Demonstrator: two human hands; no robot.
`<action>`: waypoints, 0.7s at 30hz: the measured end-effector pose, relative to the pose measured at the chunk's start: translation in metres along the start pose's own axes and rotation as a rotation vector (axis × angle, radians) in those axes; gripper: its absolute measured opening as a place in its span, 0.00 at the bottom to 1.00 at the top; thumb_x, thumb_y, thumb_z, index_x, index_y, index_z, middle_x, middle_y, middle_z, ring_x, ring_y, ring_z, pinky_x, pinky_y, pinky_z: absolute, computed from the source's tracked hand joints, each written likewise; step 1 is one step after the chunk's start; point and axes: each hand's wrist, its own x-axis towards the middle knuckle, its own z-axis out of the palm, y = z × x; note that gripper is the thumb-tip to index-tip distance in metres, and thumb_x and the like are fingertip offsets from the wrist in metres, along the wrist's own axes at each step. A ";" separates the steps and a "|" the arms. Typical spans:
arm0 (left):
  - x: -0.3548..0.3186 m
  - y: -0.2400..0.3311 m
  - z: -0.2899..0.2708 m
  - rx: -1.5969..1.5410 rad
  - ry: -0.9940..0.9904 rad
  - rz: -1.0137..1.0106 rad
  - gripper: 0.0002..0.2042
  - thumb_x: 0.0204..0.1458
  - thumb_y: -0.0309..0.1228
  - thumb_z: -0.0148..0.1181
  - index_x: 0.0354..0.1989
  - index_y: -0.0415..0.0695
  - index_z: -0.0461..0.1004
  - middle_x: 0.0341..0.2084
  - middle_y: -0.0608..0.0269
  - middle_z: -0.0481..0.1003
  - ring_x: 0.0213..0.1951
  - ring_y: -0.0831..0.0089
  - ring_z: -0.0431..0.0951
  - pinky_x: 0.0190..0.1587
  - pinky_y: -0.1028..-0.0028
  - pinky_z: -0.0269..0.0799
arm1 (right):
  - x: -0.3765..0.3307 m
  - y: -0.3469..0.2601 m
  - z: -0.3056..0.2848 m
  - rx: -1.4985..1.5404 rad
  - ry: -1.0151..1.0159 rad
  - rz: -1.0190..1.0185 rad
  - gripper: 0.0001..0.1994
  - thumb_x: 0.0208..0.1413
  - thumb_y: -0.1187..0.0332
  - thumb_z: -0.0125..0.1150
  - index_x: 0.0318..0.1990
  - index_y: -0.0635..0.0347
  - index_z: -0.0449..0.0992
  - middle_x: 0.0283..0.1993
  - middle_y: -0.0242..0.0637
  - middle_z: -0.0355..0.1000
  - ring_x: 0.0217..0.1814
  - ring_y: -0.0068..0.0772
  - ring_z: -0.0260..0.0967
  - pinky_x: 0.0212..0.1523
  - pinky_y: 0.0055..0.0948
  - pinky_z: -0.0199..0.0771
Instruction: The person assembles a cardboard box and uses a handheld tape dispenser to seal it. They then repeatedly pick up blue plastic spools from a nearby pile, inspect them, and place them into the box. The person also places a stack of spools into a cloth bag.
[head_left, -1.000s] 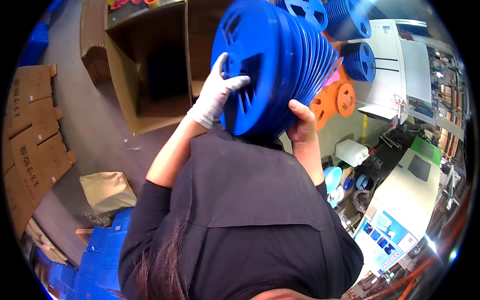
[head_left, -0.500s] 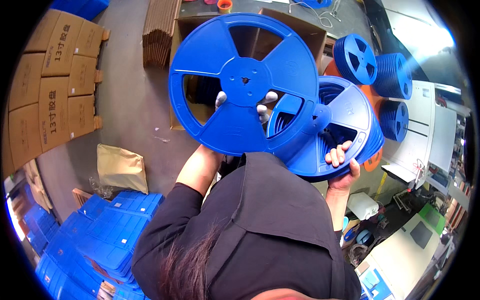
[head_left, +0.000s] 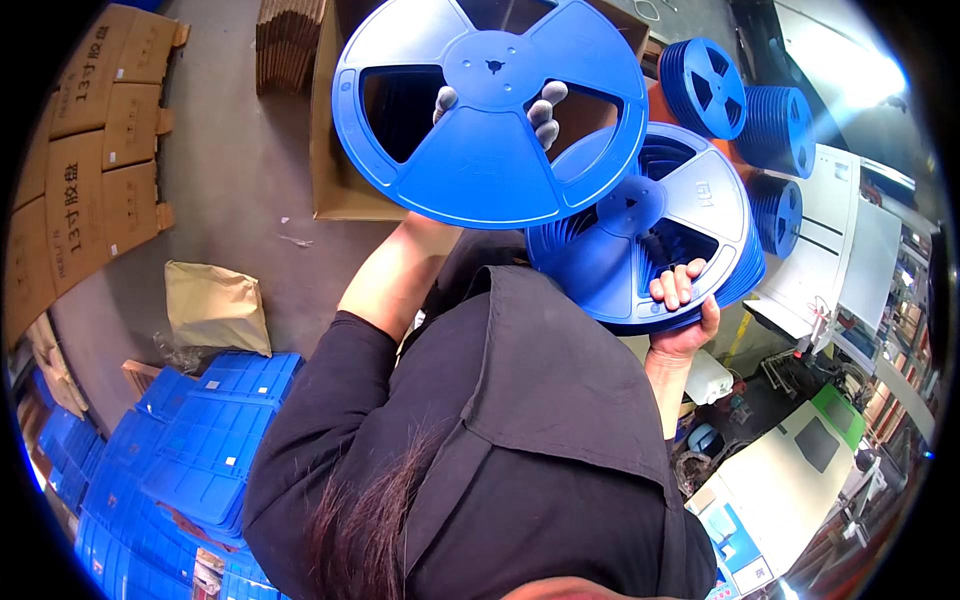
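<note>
A large blue plastic reel (head_left: 480, 170) with three wide openings is held up by my left hand (head_left: 545, 118). That hand reaches from beneath. Its light-coloured fingertips curl through two of the openings, on either side of one spoke; the palm is hidden behind the reel. To the right leans a thick stack of similar blue reels (head_left: 695, 200), tilted toward me. Bare fingers of my right hand (head_left: 682, 305) wrap over the front rim of this stack, partly in an opening, with the thumb along the outer edge.
Behind the held reel stands an open cardboard box (head_left: 340, 180), next to flattened cardboard (head_left: 288, 45). More reel stacks (head_left: 705, 90) are at the far right, near a white machine (head_left: 825, 240). Blue crates (head_left: 215, 440), a tan bag (head_left: 217, 305) and stacked cartons (head_left: 85, 190) are on the left.
My left hand has moved the reel forward over the box, so it overlaps the stack less. My right hand keeps its grip on the stack. The whole view has shifted slightly.
</note>
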 end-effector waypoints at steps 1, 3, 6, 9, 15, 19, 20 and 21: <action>0.003 0.001 -0.002 0.003 -0.012 -0.003 0.44 0.47 0.48 0.64 0.65 0.35 0.48 0.58 0.43 0.62 0.58 0.57 0.67 0.58 0.61 0.68 | -0.001 0.000 0.000 -0.001 0.005 -0.005 0.22 0.49 0.60 0.63 0.46 0.62 0.62 0.26 0.28 0.59 0.28 0.23 0.59 0.38 0.29 0.63; 0.004 0.000 -0.002 0.005 -0.012 0.008 0.44 0.47 0.48 0.64 0.65 0.35 0.48 0.58 0.43 0.62 0.58 0.57 0.67 0.58 0.60 0.68 | -0.004 -0.001 -0.001 0.008 -0.004 -0.020 0.22 0.48 0.60 0.63 0.45 0.61 0.62 0.25 0.28 0.59 0.26 0.23 0.58 0.37 0.29 0.63; -0.001 -0.004 0.002 0.003 -0.003 0.028 0.44 0.47 0.47 0.64 0.65 0.35 0.48 0.58 0.44 0.62 0.58 0.57 0.67 0.58 0.60 0.68 | -0.010 -0.004 -0.005 0.039 -0.029 -0.049 0.20 0.47 0.62 0.62 0.42 0.60 0.62 0.23 0.26 0.58 0.22 0.20 0.57 0.34 0.27 0.62; -0.004 -0.005 0.006 0.025 0.014 0.056 0.43 0.47 0.47 0.64 0.65 0.35 0.48 0.57 0.44 0.63 0.58 0.57 0.67 0.58 0.60 0.68 | -0.016 -0.011 -0.009 0.097 -0.064 -0.101 0.18 0.47 0.63 0.64 0.40 0.57 0.61 0.21 0.24 0.58 0.21 0.18 0.58 0.30 0.24 0.59; -0.006 -0.010 0.011 0.073 0.049 0.095 0.43 0.47 0.47 0.64 0.65 0.35 0.49 0.57 0.44 0.64 0.58 0.56 0.68 0.58 0.60 0.68 | -0.020 -0.012 -0.014 0.111 -0.090 -0.117 0.18 0.48 0.63 0.64 0.40 0.57 0.61 0.22 0.25 0.59 0.21 0.19 0.59 0.31 0.26 0.62; -0.007 -0.010 0.012 0.100 0.093 0.114 0.43 0.47 0.47 0.64 0.65 0.35 0.49 0.56 0.44 0.65 0.57 0.56 0.68 0.58 0.60 0.68 | -0.027 -0.009 -0.019 0.133 -0.036 -0.131 0.19 0.47 0.62 0.63 0.41 0.58 0.61 0.22 0.25 0.58 0.21 0.20 0.58 0.33 0.26 0.62; -0.005 -0.009 0.010 0.113 0.106 0.116 0.43 0.47 0.47 0.64 0.65 0.35 0.49 0.56 0.45 0.65 0.57 0.55 0.68 0.58 0.60 0.68 | -0.029 -0.009 -0.022 0.149 -0.024 -0.141 0.18 0.47 0.63 0.63 0.41 0.58 0.61 0.22 0.25 0.58 0.21 0.20 0.58 0.33 0.27 0.62; -0.006 -0.006 0.008 0.135 0.132 0.123 0.43 0.47 0.47 0.64 0.65 0.35 0.49 0.56 0.45 0.65 0.57 0.55 0.68 0.58 0.60 0.68 | -0.031 -0.008 -0.026 0.166 -0.009 -0.154 0.18 0.47 0.63 0.63 0.41 0.58 0.61 0.22 0.25 0.58 0.22 0.20 0.58 0.33 0.27 0.62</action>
